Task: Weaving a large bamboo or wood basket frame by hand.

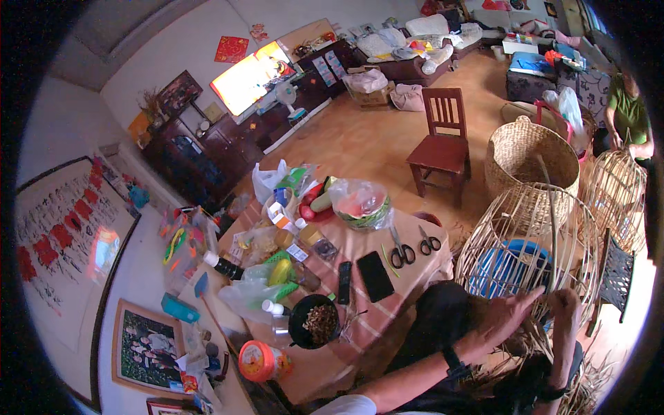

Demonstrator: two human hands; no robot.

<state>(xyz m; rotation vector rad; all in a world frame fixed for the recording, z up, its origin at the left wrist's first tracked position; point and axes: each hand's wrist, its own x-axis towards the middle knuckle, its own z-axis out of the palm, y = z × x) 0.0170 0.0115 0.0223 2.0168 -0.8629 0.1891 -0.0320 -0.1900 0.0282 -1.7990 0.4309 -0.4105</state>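
Observation:
An open-ribbed basket (477, 238) of pale bamboo or cane strips stands in front of me at the right. My left hand (503, 319) reaches across its near rim with the fingers stretched out, the index finger pointing toward the right hand. Beside it my right hand (566, 308) is closed at the lower end of a long pale strip (552, 235), which rises past the basket's ribs and bends left at the top. The fingertips of the right hand are partly hidden. Through the ribs shows a blue basin (508, 257).
A tall woven basket (512, 155) stands beyond, near a red-brown chair (443, 153). At far right a person in green (631, 114) sits behind another ribbed basket (612, 197). The cluttered table (360, 318) at left bears scissors (401, 254), a phone (375, 277) and a black bowl (299, 330).

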